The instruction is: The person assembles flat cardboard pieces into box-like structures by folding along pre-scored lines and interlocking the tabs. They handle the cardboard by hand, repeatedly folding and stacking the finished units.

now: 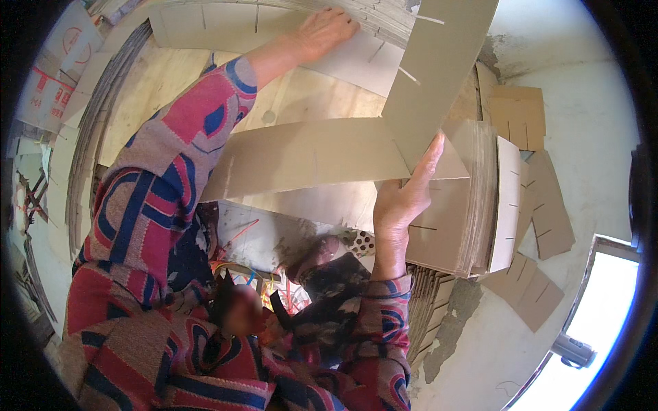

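My right hand [404, 202] grips two slotted cardboard strips where they meet, its thumb laid along the face. One cardboard strip [315, 154] stretches left, low across the table, and passes behind my left sleeve. The other cardboard strip [442, 61] rises away toward the top of the view, with pale slots along one edge. My left hand [329, 29] reaches to the far side, its fingers curled over the edge of a stack of cardboard strips [387, 24]. The fingertips are partly hidden there.
A light wooden table [295, 96] lies beneath the strips. Another stack of slotted cardboard [473, 205] stands at its right, and more cardboard edges [96, 144] line the left. Loose cardboard pieces [548, 205] rest by the white wall. A bright window [582, 329] is at lower right.
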`<state>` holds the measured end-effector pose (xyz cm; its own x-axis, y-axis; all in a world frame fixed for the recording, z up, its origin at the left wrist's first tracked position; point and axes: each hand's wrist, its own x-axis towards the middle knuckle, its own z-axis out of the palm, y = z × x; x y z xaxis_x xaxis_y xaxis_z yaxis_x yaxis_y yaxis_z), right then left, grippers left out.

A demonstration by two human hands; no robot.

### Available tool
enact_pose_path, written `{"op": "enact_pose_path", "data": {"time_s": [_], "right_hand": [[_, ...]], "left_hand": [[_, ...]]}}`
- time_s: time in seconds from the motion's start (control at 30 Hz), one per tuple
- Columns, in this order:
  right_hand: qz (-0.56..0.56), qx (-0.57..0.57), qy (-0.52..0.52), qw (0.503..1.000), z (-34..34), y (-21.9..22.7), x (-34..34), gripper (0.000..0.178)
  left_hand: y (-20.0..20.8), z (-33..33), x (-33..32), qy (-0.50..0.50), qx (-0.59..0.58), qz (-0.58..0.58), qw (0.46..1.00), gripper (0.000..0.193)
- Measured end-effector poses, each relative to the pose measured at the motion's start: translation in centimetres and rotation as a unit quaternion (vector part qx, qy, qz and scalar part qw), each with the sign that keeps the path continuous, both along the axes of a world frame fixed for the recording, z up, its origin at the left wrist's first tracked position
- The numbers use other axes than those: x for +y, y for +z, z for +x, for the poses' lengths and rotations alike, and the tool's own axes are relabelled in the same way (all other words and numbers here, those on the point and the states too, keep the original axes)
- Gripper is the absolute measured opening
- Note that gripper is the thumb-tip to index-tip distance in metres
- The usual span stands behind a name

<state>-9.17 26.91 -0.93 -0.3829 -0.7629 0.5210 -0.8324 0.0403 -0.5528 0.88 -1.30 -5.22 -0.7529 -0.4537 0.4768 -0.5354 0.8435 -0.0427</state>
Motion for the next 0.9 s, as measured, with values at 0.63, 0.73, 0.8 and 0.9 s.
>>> {"op": "enact_pose_path", "data": {"time_s": [0.63,0.73,0.8,0.9], "right_hand": [[0.048,0.039,-0.027,0.998,-0.8,0.4,0.5,0.089],[0.032,0.038,-0.009,0.999,-1.3,-0.3,0.7,0.090],[0.022,0.049,-0.005,0.999,-1.4,-0.5,0.7,0.091],[0.064,0.000,0.001,0.998,-1.0,0.2,1.1,0.079]], "left_hand": [[4.5,0.3,7.2,-0.211,0.123,0.007,0.970,0.015],[5.8,0.7,8.9,-0.223,0.139,0.020,0.965,0.014],[5.9,0.8,9.6,-0.232,0.172,0.022,0.957,0.014],[5.6,1.1,9.3,-0.217,0.172,0.048,0.960,0.014]]}}
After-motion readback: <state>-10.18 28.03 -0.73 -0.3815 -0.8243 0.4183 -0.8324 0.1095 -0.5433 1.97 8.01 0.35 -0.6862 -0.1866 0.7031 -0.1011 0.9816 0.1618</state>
